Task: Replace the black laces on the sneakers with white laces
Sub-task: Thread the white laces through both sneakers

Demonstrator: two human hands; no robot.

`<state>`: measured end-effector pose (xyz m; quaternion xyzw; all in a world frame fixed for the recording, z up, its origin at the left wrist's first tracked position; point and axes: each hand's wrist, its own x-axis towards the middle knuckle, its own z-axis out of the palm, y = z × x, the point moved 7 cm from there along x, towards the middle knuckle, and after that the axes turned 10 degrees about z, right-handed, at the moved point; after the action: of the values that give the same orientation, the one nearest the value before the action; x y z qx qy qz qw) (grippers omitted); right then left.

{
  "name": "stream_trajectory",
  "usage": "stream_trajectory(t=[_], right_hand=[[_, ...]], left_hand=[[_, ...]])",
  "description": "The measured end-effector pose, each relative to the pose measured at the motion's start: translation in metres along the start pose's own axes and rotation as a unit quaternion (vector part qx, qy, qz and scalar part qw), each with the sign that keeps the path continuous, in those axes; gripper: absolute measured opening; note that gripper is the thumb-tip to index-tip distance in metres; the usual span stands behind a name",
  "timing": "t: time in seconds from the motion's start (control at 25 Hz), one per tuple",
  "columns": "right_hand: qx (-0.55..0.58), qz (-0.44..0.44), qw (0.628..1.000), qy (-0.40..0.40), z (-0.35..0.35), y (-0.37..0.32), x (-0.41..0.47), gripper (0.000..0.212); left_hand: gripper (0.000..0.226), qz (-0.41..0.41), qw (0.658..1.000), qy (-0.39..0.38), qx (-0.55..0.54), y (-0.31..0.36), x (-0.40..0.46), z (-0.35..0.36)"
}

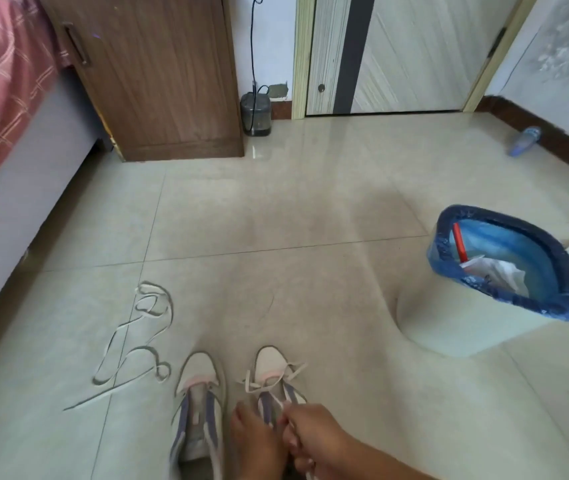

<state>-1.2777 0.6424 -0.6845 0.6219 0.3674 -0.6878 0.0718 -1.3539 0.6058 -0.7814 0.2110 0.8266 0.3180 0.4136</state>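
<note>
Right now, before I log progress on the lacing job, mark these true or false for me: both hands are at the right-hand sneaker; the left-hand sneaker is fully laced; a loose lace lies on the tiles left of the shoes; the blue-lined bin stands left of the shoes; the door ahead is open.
1. Both hands work at the right-hand sneaker. True: the left hand and right hand sit on it, fingers on its white lace.
2. The left-hand sneaker is fully laced. False: no lace shows in it.
3. A loose pale lace lies on the tiled floor, left of the shoes. True.
4. The blue-lined waste bin stands left of the shoes. False: it stands to the right.
5. The pale door is open. False: it is closed.
</note>
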Motion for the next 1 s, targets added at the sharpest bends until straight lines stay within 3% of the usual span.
stream_trajectory(t=[0.04,0.12,0.28,0.48,0.6,0.68,0.8,1.0], right_hand=[[0.008,-0.006,1.0,-0.001,0.002,-0.001,0.0,0.035],[-0.009,-0.051,0.998,0.022,0.006,0.003,-0.007,0.036],[-0.102,-0.132,0.986,0.019,0.011,0.024,-0.028,0.034],[-0.196,-0.141,0.97,-0.028,-0.002,0.041,-0.038,0.029],[-0.084,-0.086,0.986,-0.119,-0.002,0.029,-0.035,0.016],[0.039,-0.036,0.988,-0.148,-0.005,0.018,-0.03,0.021],[0.137,-0.037,0.972,-0.186,-0.01,-0.007,-0.032,0.026],[0.132,-0.078,0.981,-0.116,-0.04,0.001,-0.048,0.034]], left_hand=[[0.043,0.003,0.998,0.064,0.01,0.004,-0.002,-0.009],[0.026,0.03,0.995,0.082,-0.049,0.012,-0.002,-0.019],[0.037,0.01,0.983,0.113,-0.142,0.021,0.011,-0.044],[0.032,0.156,0.981,0.089,-0.08,0.067,0.007,-0.059],[0.052,0.25,0.961,0.105,-0.059,0.098,-0.007,-0.066],[0.06,0.291,0.948,0.115,-0.062,0.116,-0.014,-0.072],[0.063,0.327,0.935,0.122,-0.065,0.135,-0.023,-0.072],[0.053,0.306,0.948,0.073,-0.047,0.145,-0.019,-0.055]])
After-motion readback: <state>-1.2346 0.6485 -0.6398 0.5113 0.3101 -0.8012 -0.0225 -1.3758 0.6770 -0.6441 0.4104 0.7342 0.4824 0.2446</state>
